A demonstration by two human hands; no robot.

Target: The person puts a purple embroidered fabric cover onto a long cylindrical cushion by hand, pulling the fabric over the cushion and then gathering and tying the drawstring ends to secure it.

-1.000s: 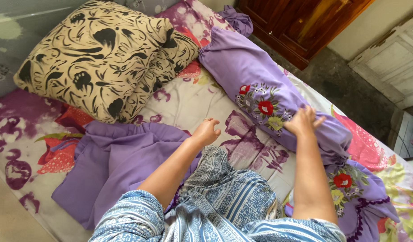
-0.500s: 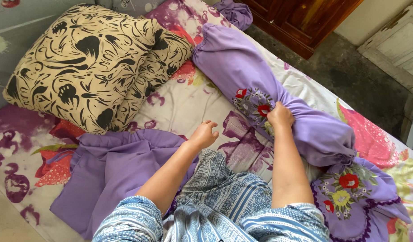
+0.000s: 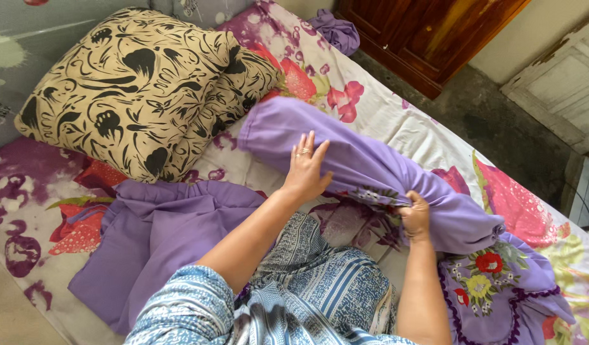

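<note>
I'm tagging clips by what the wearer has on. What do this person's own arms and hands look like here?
Both forearms are bare. The left hand wears a ring on one finger; the right hand shows no jewellery. At the upper arm a short sleeve appears, in blue and white patterned fabric that matches the rest of the garment.

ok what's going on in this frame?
A person kneels on a bed with a floral sheet, working on a long purple bolster. The left hand lies open and flat on the bolster's middle. The right hand grips the cover's fabric near its gathered end, where an embroidered flap spreads out. A loose purple cloth lies to the left, and two black-and-tan pillows are stacked near the head of the bed.
</note>
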